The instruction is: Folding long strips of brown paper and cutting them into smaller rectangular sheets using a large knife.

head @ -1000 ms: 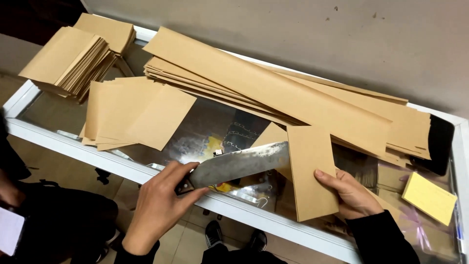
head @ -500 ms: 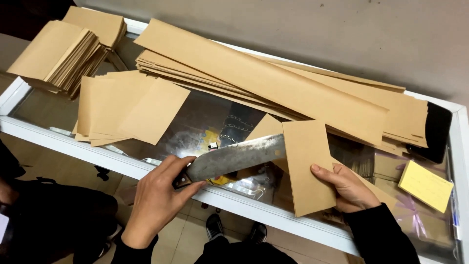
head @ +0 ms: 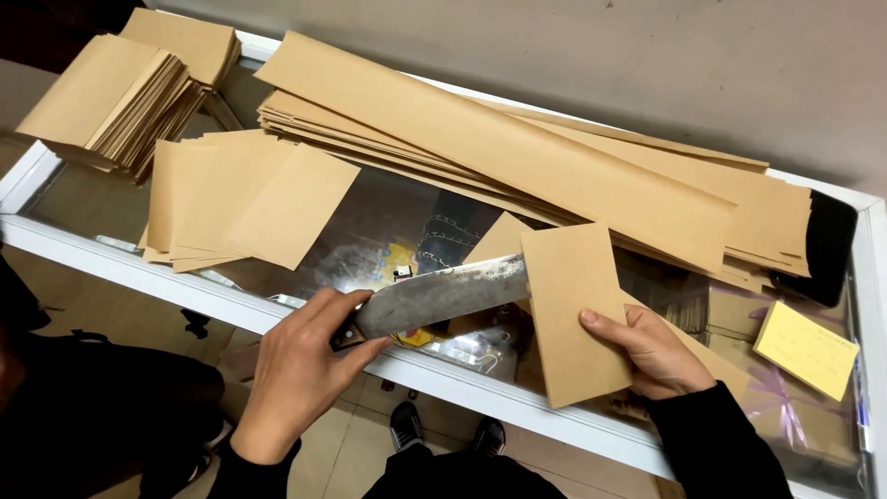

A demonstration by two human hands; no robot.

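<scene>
Brown kraft card (head: 577, 310) is what I have on the glass counter (head: 370, 222), a folded rectangular piece lying near the front rail. My right hand (head: 651, 351) pins it at the near right side, fingers pressed together and flat along the edge, thumb on top. My left hand (head: 300, 365) is wrapped around the handle of a broad knife (head: 443, 291), fingers curled tight with the thumb over the top. The worn grey blade runs level to the right, and its tip disappears under the card's left edge, so I judge it is inside the fold.

To slit this well, I would keep the blade flat and in line with the crease, press down firmly with the right hand, and draw the edge along away from that hand. The right fingertips sit close to the line the blade would follow, so I would keep them back from the crease.

A second small card (head: 499, 242) pokes out just behind the blade and touches it. Long strips (head: 517, 152) lie stacked diagonally across the back, their lower edge overlapping the card's top, which could snag it. A fan of cut sheets (head: 249, 203) lies to the left, well apart, with two stacks (head: 120, 88) in the far left corner. A yellow note (head: 806, 349) lies at the right, and a black object (head: 830, 245) sits beyond it.
</scene>
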